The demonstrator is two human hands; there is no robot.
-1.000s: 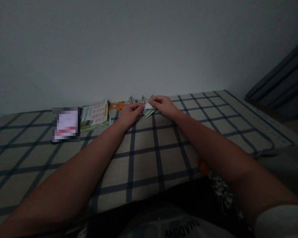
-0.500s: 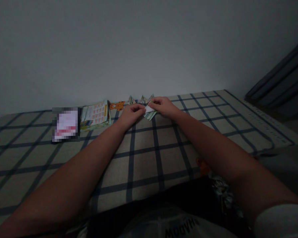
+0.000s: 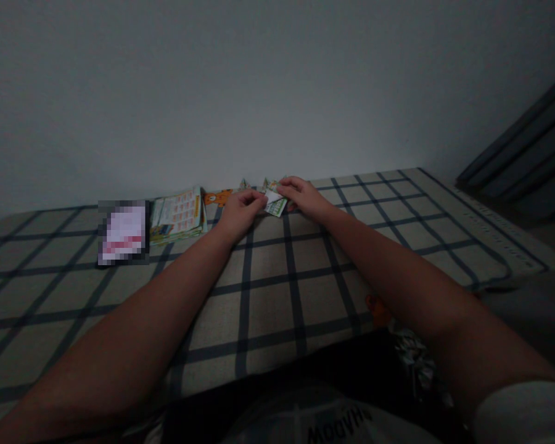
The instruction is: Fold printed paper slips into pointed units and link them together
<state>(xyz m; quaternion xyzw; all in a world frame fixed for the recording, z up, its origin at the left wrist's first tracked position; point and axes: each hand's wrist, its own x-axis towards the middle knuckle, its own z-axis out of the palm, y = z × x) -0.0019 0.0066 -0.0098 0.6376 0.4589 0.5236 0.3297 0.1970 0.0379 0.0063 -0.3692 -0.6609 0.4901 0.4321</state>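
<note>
A small folded sheet of paper (image 3: 275, 207), white with green print, is held between my two hands above the checked cloth. My left hand (image 3: 243, 211) pinches its left edge between thumb and fingers. On the other side, my right hand (image 3: 305, 196) has its fingers over the upper right edge, with the thumb partly below. Just behind the hands, small pointed folded-paper pieces (image 3: 245, 184) stand near the wall; another folded piece (image 3: 266, 184) is partly covered by my right hand.
A stack of printed leaflets (image 3: 178, 214) lies to the left, beside a blurred-out dark-edged object (image 3: 124, 233). The checked tablecloth (image 3: 268, 308) reaches back to a plain wall (image 3: 277, 92). A dark curtain (image 3: 527, 142) hangs at the right.
The paper has turned and lies flatter, with more of its green printed face showing. My right hand's fingers have loosened and shifted along its edge. My left hand has moved slightly left.
</note>
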